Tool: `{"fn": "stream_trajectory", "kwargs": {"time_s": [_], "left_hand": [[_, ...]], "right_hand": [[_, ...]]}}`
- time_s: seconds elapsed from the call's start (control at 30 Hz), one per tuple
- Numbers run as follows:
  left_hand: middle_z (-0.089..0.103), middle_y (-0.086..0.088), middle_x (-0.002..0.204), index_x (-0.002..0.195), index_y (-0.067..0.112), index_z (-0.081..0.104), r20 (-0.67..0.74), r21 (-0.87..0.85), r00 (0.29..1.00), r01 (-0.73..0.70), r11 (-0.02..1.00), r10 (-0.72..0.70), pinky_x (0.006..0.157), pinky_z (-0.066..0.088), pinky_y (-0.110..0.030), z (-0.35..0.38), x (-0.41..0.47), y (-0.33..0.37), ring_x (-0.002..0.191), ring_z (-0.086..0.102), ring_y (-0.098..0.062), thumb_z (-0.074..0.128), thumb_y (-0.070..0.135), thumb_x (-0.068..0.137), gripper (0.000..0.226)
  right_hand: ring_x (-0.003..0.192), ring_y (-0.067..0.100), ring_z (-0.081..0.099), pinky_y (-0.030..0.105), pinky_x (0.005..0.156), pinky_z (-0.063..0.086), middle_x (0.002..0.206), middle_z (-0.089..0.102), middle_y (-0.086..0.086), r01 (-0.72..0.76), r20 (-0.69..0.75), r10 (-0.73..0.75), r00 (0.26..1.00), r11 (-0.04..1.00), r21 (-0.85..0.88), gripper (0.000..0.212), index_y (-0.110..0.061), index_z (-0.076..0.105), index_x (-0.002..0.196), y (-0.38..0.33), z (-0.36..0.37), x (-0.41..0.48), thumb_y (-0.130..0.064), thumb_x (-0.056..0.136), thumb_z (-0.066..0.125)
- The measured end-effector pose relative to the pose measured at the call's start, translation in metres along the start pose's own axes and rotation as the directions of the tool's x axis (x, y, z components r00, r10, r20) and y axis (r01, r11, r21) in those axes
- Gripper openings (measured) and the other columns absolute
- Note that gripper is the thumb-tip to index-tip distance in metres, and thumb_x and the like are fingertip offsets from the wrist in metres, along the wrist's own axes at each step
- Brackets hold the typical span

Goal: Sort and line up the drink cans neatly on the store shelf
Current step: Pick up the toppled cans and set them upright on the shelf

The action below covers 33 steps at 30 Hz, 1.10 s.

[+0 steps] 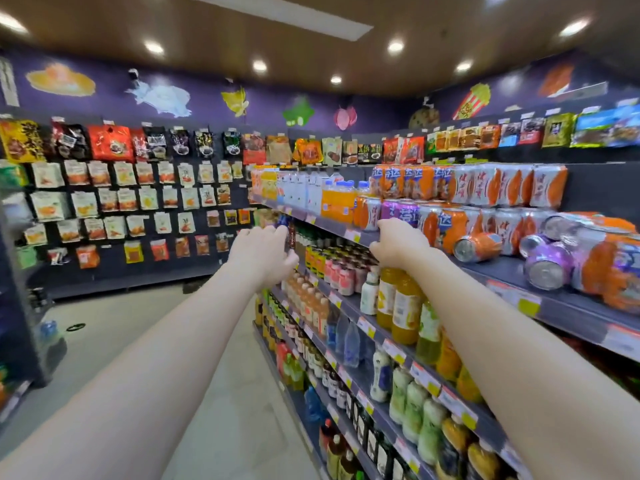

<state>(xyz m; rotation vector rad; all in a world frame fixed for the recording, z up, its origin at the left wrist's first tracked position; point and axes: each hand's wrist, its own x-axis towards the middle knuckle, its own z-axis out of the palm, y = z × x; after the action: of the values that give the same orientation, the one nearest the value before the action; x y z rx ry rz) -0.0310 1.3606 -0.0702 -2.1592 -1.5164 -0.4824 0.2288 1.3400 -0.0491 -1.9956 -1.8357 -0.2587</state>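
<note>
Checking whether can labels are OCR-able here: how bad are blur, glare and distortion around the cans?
Head view: strong fisheye, so the shelf bows. The ceiling lights are blown out. The toppled cans toward the right edge are smeared and their labels unreadable. The upright cans beside the right hand are soft, with large characters partly legible. There are no harsh shadows on the cans.

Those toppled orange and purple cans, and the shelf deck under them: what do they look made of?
Toppled orange can and purple can: thin metal, probably aluminium; bare silvery ends show, with glossy printed sides. Shelf deck: likely painted metal, matte dark grey, though blur leaves that open.
</note>
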Motion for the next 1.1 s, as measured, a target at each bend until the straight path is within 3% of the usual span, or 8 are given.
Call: {"fn": "stream_trajectory", "kwargs": {"time_s": [0.2,0.37,0.57,0.8,0.9,1.03,1.1], "left_hand": [[0.066,-0.009,0.120,0.134,0.015,0.052,0.036,-0.018,0.998,-0.045,0.999,0.046,0.089,0.049,-0.043,0.071,0.092,-0.010,0.107,0.063,-0.032,0.041,0.049,0.098,0.051],[0.063,-0.010,0.129,0.143,0.014,0.048,0.001,-0.078,0.990,-0.139,0.987,0.140,0.091,0.048,-0.044,0.127,0.171,-0.020,0.112,0.061,-0.032,0.039,0.049,0.100,0.056],[0.061,-0.010,0.131,0.138,0.014,0.050,-0.046,-0.173,0.958,-0.285,0.943,0.281,0.096,0.047,-0.045,0.196,0.266,-0.027,0.116,0.059,-0.033,0.039,0.049,0.099,0.053],[0.060,-0.011,0.133,0.139,0.013,0.050,-0.161,-0.247,0.875,-0.484,0.840,0.457,0.095,0.044,-0.043,0.238,0.343,-0.019,0.117,0.057,-0.033,0.043,0.047,0.100,0.052],[0.060,-0.012,0.134,0.139,0.013,0.051,-0.179,-0.324,0.859,-0.511,0.796,0.479,0.095,0.045,-0.044,0.250,0.366,-0.015,0.119,0.057,-0.034,0.045,0.047,0.100,0.053],[0.063,-0.009,0.130,0.136,0.014,0.054,-0.281,-0.386,0.822,-0.569,0.725,0.496,0.095,0.046,-0.043,0.263,0.394,-0.009,0.115,0.058,-0.033,0.048,0.043,0.098,0.049],[0.064,-0.009,0.126,0.133,0.013,0.056,-0.335,-0.413,0.806,-0.590,0.693,0.487,0.093,0.046,-0.042,0.263,0.407,-0.007,0.111,0.059,-0.032,0.049,0.041,0.096,0.047]], "right_hand": [[0.094,0.030,0.066,0.041,0.077,0.059,0.111,0.068,0.007,-0.035,-0.011,0.035,0.999,0.999,-0.011,0.033,-0.014,0.063,0.119,0.013,0.036,0.090,-0.034,0.093,0.057],[0.092,0.030,0.061,0.035,0.069,0.046,0.112,0.066,0.010,-0.138,-0.048,0.135,0.990,0.987,-0.087,0.029,-0.010,0.062,0.118,0.027,0.064,0.148,-0.027,0.095,0.057],[0.089,0.029,0.065,0.034,0.065,0.048,0.105,0.068,0.007,-0.320,-0.142,0.300,0.943,0.935,-0.149,0.026,-0.014,0.062,0.113,0.037,0.087,0.199,-0.029,0.093,0.058],[0.085,0.027,0.056,0.035,0.066,0.041,0.101,0.061,0.006,-0.489,-0.273,0.432,0.860,0.851,-0.193,0.018,-0.014,0.060,0.106,0.026,0.102,0.236,-0.023,0.090,0.059],[0.101,0.032,0.061,0.041,0.078,0.050,0.109,0.065,0.010,-0.475,-0.329,0.378,0.866,0.827,-0.301,0.022,-0.011,0.063,0.107,0.024,0.107,0.247,-0.021,0.088,0.059],[0.116,0.035,0.059,0.046,0.095,0.049,0.130,0.064,0.014,-0.495,-0.412,0.340,0.846,0.787,-0.369,0.044,-0.008,0.062,0.133,0.023,0.101,0.263,-0.024,0.092,0.058],[0.120,0.034,0.058,0.046,0.098,0.048,0.135,0.062,0.013,-0.504,-0.383,0.363,0.849,0.773,-0.384,0.050,-0.010,0.057,0.140,0.024,0.099,0.271,-0.027,0.092,0.058]]}}
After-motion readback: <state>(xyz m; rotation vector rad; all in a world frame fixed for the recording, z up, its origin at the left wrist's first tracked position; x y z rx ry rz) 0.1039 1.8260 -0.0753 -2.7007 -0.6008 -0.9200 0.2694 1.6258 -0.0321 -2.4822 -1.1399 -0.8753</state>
